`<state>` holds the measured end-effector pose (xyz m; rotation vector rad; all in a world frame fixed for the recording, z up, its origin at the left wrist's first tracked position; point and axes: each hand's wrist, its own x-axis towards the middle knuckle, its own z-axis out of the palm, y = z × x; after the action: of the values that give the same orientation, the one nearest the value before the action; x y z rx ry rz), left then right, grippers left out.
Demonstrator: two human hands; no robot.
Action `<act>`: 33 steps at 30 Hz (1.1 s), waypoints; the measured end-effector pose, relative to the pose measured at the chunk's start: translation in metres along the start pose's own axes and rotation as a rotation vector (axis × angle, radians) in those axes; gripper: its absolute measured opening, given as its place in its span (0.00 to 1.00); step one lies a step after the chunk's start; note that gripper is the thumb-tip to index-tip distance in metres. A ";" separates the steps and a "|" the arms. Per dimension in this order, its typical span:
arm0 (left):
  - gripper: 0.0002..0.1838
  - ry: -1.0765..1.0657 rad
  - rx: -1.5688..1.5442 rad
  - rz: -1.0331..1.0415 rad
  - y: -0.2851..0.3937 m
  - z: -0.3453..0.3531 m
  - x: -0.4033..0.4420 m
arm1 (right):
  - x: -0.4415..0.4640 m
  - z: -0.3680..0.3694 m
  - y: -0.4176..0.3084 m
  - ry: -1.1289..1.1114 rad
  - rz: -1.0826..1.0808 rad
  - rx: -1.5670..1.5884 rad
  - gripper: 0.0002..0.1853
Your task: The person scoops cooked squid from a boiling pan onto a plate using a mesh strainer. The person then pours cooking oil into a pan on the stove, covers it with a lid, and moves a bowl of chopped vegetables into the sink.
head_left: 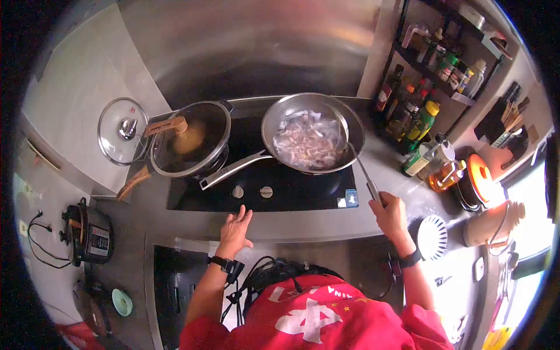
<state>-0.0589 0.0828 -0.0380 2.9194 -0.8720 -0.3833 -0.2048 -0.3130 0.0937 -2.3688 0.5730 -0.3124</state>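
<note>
My right hand (389,216) is closed round the handle of a long metal cooking utensil (363,168). Its curved head rests inside the steel frying pan (273,106), among pale pinkish-brown strips of food (309,140) that look like meat in cloudy, foamy liquid. Whether that head is a ladle or a spatula, I cannot tell. My left hand (235,233) hovers empty by the front edge of the counter, fingers spread, close below the two knobs (252,192) of the black hob (309,195). The pan's long handle (233,169) points toward the left hand.
Left of the pan stands a glass-lidded pot (207,153) with wooden handles. A second glass lid (119,140) leans against the wall. Bottles (423,119) and a spice rack (431,69) line the right side, near an orange-lidded pot (479,175) and a striped plate (432,237). An electric cooker (96,233) sits far left.
</note>
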 end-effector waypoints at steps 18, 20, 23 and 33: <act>0.12 0.285 -0.199 -0.027 0.031 -0.042 0.087 | -0.038 -0.009 -0.011 0.235 -0.071 0.033 0.16; 0.12 0.227 -0.176 -0.041 0.035 -0.041 0.097 | -0.042 -0.012 -0.014 0.217 -0.037 0.060 0.16; 0.13 0.268 -0.187 -0.087 0.037 -0.032 0.108 | -0.047 -0.008 -0.005 0.234 -0.018 0.090 0.16; 0.22 0.304 -0.193 -0.199 0.055 -0.028 0.117 | -0.067 -0.002 0.003 0.247 0.084 0.100 0.17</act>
<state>0.0138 -0.0269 -0.0284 2.7874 -0.4766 -0.0267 -0.2650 -0.2843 0.0884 -2.2187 0.7515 -0.5868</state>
